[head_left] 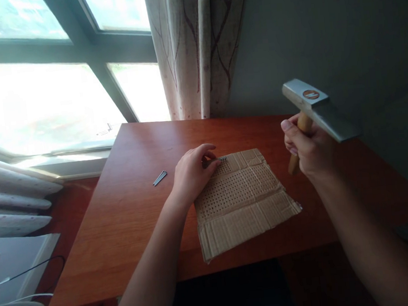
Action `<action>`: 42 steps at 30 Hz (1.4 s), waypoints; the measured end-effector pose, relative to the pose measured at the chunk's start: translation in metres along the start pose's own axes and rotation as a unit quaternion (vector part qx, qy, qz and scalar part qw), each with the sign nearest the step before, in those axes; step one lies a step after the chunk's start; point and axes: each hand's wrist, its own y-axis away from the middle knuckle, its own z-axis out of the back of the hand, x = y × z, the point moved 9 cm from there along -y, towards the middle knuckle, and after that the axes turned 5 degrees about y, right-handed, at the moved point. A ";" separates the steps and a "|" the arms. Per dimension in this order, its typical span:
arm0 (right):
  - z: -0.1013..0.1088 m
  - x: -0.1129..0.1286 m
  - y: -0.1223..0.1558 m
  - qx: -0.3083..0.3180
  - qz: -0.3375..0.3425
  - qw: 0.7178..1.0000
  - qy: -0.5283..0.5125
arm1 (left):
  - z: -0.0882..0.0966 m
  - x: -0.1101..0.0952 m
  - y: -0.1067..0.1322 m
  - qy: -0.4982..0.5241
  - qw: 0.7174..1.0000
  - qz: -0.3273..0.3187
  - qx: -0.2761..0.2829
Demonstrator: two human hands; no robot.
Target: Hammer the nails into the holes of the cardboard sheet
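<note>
My right hand (306, 145) is wrapped round the wooden handle of a hammer (301, 96), raised above the right side of the table. Its metal head has a flat face at the left and a wedge-shaped end at the right. My left hand (193, 171) rests at the far left corner of a piece of cardboard (242, 219). Thumb and fingers there are curled together in a pinch; what is between them, if anything, is too small to make out. Rows of small holes cover much of the cardboard. Left of that hand lies a small bunch of nails (160, 178).
The reddish wooden table (125, 232) stands against a bright window (40, 106) and a patterned curtain (187, 53). A dark wall (321, 26) rises behind at the right. White cables (34, 304) hang at the lower left, beyond the table's edge.
</note>
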 end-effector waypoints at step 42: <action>0.007 -0.021 -0.003 -0.095 0.047 0.967 -0.232 | 0.089 0.094 0.064 -0.218 0.960 0.138 -0.106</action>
